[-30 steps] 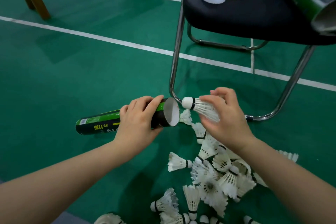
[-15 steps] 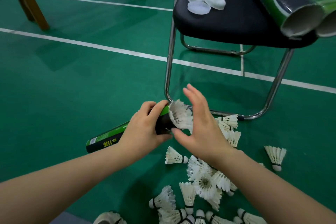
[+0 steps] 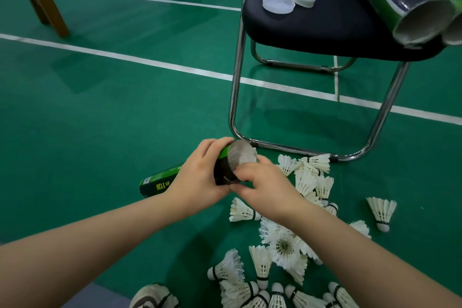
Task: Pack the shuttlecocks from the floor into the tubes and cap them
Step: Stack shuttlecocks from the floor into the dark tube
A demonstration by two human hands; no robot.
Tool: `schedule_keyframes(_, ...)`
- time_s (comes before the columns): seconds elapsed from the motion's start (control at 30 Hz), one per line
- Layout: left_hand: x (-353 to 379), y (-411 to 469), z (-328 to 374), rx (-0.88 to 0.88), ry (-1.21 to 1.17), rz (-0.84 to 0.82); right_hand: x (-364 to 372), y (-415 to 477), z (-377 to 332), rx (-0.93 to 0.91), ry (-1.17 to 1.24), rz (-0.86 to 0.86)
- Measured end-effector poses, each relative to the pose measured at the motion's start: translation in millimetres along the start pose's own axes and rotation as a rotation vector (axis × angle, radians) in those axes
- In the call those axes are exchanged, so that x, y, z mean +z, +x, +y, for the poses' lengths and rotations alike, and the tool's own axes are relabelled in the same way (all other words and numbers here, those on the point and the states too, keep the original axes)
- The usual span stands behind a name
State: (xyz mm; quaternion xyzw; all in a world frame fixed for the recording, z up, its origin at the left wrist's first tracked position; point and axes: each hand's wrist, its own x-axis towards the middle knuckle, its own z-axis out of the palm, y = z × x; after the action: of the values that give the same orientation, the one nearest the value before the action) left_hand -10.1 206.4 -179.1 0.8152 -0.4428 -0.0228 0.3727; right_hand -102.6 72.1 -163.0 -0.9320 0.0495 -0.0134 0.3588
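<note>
A green and black tube (image 3: pixel 160 182) lies tilted just above the floor, its open mouth facing up and to the right. My left hand (image 3: pixel 197 177) is wrapped around it near that mouth. Against the mouth's lower rim sits my right hand (image 3: pixel 267 187), fingers curled, thumb on the rim and fingertips under the tube. A sliver of white feather shows behind the rim. Several white shuttlecocks (image 3: pixel 282 245) lie piled on the green floor below and right of my hands. One shuttlecock (image 3: pixel 381 210) stands apart at the right.
A black chair (image 3: pixel 312 27) with a chrome frame stands just behind the tube. On its seat lie three white caps (image 3: pixel 277 4) and two more open tubes (image 3: pixel 400 0). Wooden legs (image 3: pixel 42 2) stand at the far left. White court lines cross the floor.
My right hand carried a shuttlecock to the tube's mouth and pushed it in with a flat palm. It has now curled onto the lower rim, and the view has shifted down slightly.
</note>
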Motion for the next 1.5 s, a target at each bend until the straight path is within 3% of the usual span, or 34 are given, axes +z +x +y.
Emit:
schedule_keyframes(0.17,0.0,-4.2,-11.9,0.042,0.067,-0.049,9.7,2.9,-5.5,-0.02,-0.124,-0.175)
schedule_keyframes(0.33,3.8,-1.8,-19.2,0.027,0.083,-0.058,12.6,9.6,2.2,-0.038,0.073,-0.168)
schedule_keyframes(0.43,6.8,9.0,-25.5,-0.002,0.122,-0.062,-0.3,13.9,13.2,0.013,0.369,-0.077)
schedule_keyframes(0.53,3.0,27.1,-39.8,-0.103,0.164,-0.038,-15.0,25.5,41.6,0.138,0.524,0.148)
schedule_keyframes(0.63,1.5,42.7,-49.0,-0.175,0.186,0.014,-18.4,44.3,86.7,0.325,0.397,0.243)
schedule_keyframes(0.73,5.3,53.2,-50.3,-0.211,0.188,0.06,-4.8,59.7,133.2,0.549,0.22,0.108)
schedule_keyframes(0.83,5.7,60.3,-55.0,-0.241,0.181,0.109,20.9,75.3,157.6,0.651,0.198,-0.01)
schedule_keyframes(0.93,4.8,64.2,-61.4,-0.235,0.179,0.123,48.4,94.0,166.3,0.686,0.16,-0.044)
schedule_keyframes(1.1,3.6,63.5,-64.4,-0.217,0.172,0.122,74.1,122.3,166.5,0.658,-0.234,-0.035)
schedule_keyframes(1.3,-3.5,62.7,-66.8,-0.2,0.168,0.156,84.0,135.2,172.2,0.742,-0.238,0.07)
schedule_keyframes(1.5,-5.5,61.7,-68.4,-0.2,0.183,0.175,61.2,121.5,145.7,0.642,-0.047,0.28)
